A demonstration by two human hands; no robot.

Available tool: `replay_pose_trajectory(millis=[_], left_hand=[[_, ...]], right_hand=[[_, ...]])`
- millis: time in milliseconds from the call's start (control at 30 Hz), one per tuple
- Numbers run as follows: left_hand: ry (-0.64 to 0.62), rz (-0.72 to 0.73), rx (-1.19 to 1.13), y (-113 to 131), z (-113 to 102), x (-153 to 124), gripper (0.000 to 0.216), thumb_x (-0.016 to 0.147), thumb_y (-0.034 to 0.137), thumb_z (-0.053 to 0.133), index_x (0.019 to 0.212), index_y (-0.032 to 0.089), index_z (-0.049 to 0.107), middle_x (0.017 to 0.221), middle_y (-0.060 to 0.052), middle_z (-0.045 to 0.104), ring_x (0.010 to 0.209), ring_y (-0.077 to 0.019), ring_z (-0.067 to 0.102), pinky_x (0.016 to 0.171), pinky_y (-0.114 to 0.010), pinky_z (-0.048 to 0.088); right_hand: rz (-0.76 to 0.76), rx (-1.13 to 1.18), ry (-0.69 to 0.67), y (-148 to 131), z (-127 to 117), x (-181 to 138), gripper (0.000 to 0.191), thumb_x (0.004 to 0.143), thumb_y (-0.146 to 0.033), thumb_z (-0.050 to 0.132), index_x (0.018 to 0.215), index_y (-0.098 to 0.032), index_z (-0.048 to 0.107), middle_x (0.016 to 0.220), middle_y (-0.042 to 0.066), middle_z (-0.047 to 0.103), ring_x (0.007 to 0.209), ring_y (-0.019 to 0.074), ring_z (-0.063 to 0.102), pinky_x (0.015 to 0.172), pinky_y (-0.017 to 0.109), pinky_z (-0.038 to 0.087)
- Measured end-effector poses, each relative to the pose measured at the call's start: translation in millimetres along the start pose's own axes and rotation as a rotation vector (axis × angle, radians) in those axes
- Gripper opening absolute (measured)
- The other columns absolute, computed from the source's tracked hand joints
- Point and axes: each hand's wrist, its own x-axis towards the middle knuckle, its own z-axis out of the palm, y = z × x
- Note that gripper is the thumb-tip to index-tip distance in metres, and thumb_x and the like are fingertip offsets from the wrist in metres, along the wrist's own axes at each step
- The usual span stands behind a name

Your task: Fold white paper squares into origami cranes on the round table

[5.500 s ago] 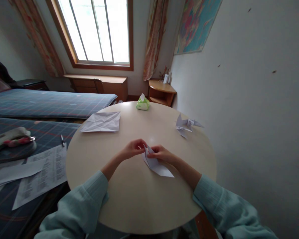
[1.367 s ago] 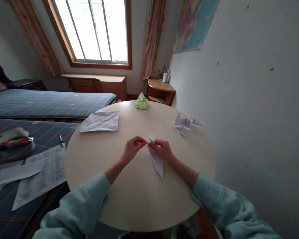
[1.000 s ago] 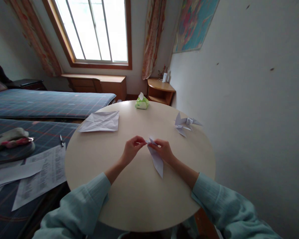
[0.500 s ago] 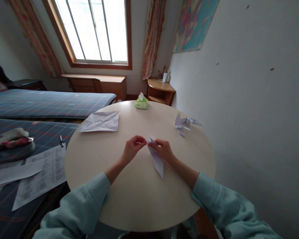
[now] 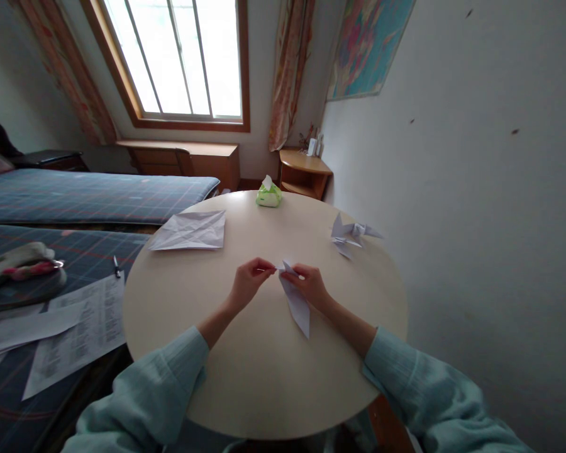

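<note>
Over the middle of the round table, a folded white paper [image 5: 297, 306] is held between my two hands. My right hand [image 5: 309, 283] pinches its upper part, and the long pointed end hangs down toward me. With thumb and forefinger my left hand [image 5: 251, 281] grips a thin tip of the same paper at its upper left. Fingers cover the folds where they press. Farther right lies a folded paper figure [image 5: 353, 234] with several points. A creased white sheet [image 5: 188, 230] rests at the table's left.
A green tissue pack [image 5: 268, 194] stands at the far edge of the pale round table [image 5: 245, 377]. Left of the table, printed sheets [image 5: 82, 327] and a pen [image 5: 116, 267] lie on a plaid bed [image 5: 99, 242]. A white wall [image 5: 490, 220] rises close on the right.
My left hand has shifted slightly left, drawing the thin tip of the paper outward. My right hand and the rest of the table look the same.
</note>
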Motion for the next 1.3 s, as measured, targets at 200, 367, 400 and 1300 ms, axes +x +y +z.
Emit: replay_pose_trajectory(millis=[200, 367, 400, 1300], left_hand=[[-0.030, 0.047, 0.093, 6, 1, -3, 0.016, 0.068, 0.029, 0.062, 0.073, 0.014, 0.061, 0.070, -0.001, 0.062, 0.066, -0.0104, 0.057, 0.062, -0.021, 0.048], [-0.078, 0.060, 0.156, 8, 3, -6, 0.019, 0.068, 0.032, 0.062, 0.076, 0.014, 0.061, 0.074, -0.002, 0.063, 0.069, -0.0115, 0.058, 0.062, -0.021, 0.048], [-0.071, 0.055, 0.156, 8, 3, -6, 0.019, 0.067, 0.032, 0.062, 0.074, 0.014, 0.061, 0.073, -0.002, 0.063, 0.069, -0.0116, 0.058, 0.062, -0.022, 0.048], [-0.128, -0.158, -0.094, 1, 2, 1, 0.027, 0.056, 0.035, 0.070, 0.065, 0.013, 0.059, 0.055, 0.002, 0.058, 0.054, -0.0095, 0.054, 0.055, -0.022, 0.044]], right_hand=[[-0.028, -0.030, 0.024, 0, 0, 0, 0.033, 0.071, -0.045, 0.057, 0.062, -0.015, 0.065, 0.053, -0.002, 0.052, 0.052, 0.0086, 0.042, 0.050, 0.021, 0.031], [-0.069, -0.066, 0.042, 2, 0, 0, 0.030, 0.072, -0.042, 0.058, 0.065, -0.015, 0.066, 0.056, 0.000, 0.056, 0.053, 0.0093, 0.044, 0.052, 0.021, 0.034], [-0.078, -0.069, 0.039, 2, 1, -1, 0.029, 0.072, -0.042, 0.058, 0.066, -0.015, 0.066, 0.057, 0.000, 0.057, 0.053, 0.0095, 0.045, 0.052, 0.021, 0.034], [0.022, 0.001, -0.096, -7, 0, -1, 0.037, 0.069, -0.048, 0.056, 0.062, -0.013, 0.064, 0.050, -0.003, 0.047, 0.050, 0.0076, 0.038, 0.048, 0.020, 0.028]])
